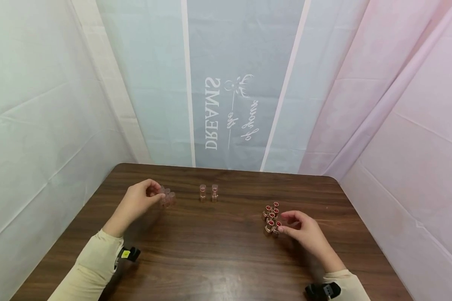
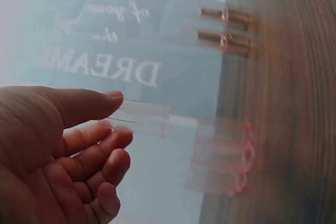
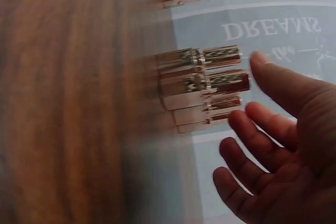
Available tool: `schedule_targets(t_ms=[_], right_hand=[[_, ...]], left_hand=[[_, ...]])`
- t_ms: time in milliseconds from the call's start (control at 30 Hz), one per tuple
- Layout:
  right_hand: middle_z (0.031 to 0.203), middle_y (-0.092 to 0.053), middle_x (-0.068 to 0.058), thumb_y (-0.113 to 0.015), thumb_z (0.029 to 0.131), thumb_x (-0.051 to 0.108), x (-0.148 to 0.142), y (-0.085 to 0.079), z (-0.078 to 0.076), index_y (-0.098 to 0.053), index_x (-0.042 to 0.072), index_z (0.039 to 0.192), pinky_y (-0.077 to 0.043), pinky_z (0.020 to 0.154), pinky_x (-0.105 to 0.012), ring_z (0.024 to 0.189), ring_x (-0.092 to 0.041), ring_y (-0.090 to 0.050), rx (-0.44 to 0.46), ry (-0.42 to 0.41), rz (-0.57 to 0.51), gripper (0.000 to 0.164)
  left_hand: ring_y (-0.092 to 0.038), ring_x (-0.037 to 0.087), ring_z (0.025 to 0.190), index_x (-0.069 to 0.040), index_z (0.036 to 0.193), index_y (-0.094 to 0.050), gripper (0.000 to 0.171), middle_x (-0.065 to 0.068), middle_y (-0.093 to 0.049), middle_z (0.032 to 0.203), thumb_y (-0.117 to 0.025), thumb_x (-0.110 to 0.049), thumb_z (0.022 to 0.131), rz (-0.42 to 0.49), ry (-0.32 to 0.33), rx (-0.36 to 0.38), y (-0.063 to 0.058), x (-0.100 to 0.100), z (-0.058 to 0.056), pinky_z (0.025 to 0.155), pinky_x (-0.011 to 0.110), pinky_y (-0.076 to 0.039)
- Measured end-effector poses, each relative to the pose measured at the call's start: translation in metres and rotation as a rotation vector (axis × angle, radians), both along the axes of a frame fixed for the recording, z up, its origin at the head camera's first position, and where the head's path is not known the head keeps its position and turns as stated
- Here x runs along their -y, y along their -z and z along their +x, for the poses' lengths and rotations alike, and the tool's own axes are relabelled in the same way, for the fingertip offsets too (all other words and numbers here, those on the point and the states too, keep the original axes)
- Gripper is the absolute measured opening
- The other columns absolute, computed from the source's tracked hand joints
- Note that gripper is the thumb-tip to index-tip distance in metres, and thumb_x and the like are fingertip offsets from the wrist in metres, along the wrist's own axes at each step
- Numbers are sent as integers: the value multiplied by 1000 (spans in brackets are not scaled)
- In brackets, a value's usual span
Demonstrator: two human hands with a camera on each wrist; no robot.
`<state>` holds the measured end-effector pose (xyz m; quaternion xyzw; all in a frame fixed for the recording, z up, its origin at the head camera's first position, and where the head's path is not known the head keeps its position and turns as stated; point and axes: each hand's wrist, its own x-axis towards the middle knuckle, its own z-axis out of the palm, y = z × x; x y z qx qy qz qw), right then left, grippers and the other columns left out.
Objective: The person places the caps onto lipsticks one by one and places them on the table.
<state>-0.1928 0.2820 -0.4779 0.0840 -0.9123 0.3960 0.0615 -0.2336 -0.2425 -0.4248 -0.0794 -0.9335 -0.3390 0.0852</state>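
My left hand (image 1: 141, 198) pinches a clear lipstick cap (image 2: 147, 119) between thumb and fingertips, lifted above a small cluster of clear caps (image 2: 220, 156) with pinkish rims at the back left. Over on the right, several rose-gold lipstick tubes (image 1: 270, 225) stand upright in a tight group, their red tops uncovered. Beside this group is my right hand (image 1: 305, 232), thumb and fingers spread apart around the nearest tubes, with nothing held in the right wrist view.
Two lipstick tubes (image 1: 214, 194) with clear caps on stand side by side at the back middle of the brown wooden table (image 1: 211, 251). Behind the table hangs a pale cloth backdrop (image 1: 241, 50) with lettering, and cloth walls rise at both sides.
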Motion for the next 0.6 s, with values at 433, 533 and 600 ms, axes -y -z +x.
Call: schedule_targets(t_ms=[433, 533, 600], right_hand=[[94, -70, 6, -93, 75, 28, 7, 25, -5, -73, 16, 104, -51, 82, -31, 90, -12, -64, 80, -11, 96, 37], [92, -70, 7, -93, 75, 27, 9, 28, -5, -73, 17, 101, -51, 82, -31, 89, -10, -63, 68, -4, 103, 34], [91, -70, 8, -92, 76, 27, 10, 29, -5, -73, 18, 98, -50, 81, -31, 88, -10, -62, 63, -1, 108, 31]], left_hand=[[-64, 16, 86, -13, 111, -68, 25, 0, -70, 94, -79, -26, 93, 63, 75, -122, -23, -25, 20, 71, 31, -51], [-64, 16, 84, -13, 111, -68, 24, 0, -70, 94, -79, -24, 92, 81, 82, -138, -26, -28, 24, 69, 29, -51], [-64, 16, 84, -13, 111, -69, 24, 0, -70, 93, -79, -23, 92, 93, 91, -144, -27, -30, 26, 68, 28, -51]])
